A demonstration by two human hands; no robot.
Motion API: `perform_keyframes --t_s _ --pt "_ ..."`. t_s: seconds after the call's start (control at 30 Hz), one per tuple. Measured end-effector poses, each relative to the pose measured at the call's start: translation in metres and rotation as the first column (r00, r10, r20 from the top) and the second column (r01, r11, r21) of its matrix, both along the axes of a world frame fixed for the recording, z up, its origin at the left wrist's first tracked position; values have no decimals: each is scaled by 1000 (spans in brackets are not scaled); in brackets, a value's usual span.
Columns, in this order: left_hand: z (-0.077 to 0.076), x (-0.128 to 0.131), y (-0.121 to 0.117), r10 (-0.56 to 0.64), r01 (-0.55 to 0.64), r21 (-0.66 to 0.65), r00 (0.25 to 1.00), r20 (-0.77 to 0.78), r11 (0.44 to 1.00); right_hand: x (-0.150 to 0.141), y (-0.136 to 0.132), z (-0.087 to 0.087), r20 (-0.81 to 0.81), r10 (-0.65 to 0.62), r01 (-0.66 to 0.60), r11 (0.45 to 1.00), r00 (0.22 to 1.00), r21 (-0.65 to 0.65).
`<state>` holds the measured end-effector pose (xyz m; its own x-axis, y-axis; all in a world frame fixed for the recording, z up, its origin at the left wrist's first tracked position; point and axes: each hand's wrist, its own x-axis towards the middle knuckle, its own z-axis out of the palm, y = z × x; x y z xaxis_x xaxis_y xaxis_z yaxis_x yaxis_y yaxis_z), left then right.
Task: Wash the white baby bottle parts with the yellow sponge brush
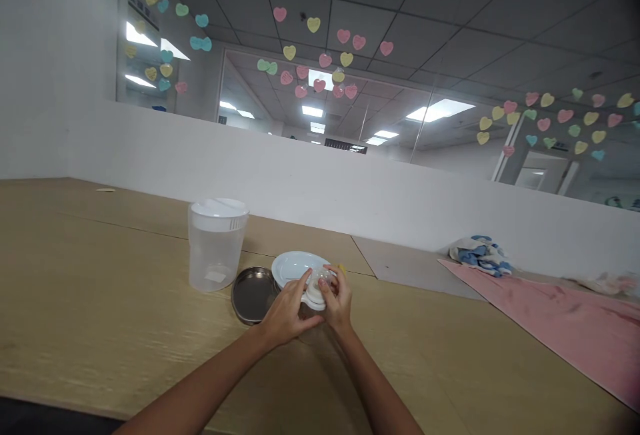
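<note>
Person's L hand [287,310] + R hand [337,300] – bare, no gloves; forearms bare too – no sleeves vis.

Glossy metal tray [253,295], translucent plastic pitcher [215,255], wood-look tabletop [125,275], pink cloth [560,315]

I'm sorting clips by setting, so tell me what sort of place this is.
Probably an office or a similar workplace: tiled ceiling with panel lights, glass looking onto another room, and heart notes stuck on it.
</note>
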<state>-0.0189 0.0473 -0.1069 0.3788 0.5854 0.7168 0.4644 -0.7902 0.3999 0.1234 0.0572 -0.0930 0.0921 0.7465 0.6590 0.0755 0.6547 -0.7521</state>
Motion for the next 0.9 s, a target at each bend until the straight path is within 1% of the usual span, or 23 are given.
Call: perform_keyframes --t_s 0.37,0.77,0.9 --pt "1 0 -1 3 -3 -88 1000 -5 996 -5 1 8 -240 81 -101 992 967 -72" --pt "2 1 -2 -7 8 -95 1000 16 995 -4 2 13 -359 89 -156 975 929 -161" --pt "0 1 -2 -4 8 -108 999 35 994 -4 2 13 -373 111 -180 972 921 -155"
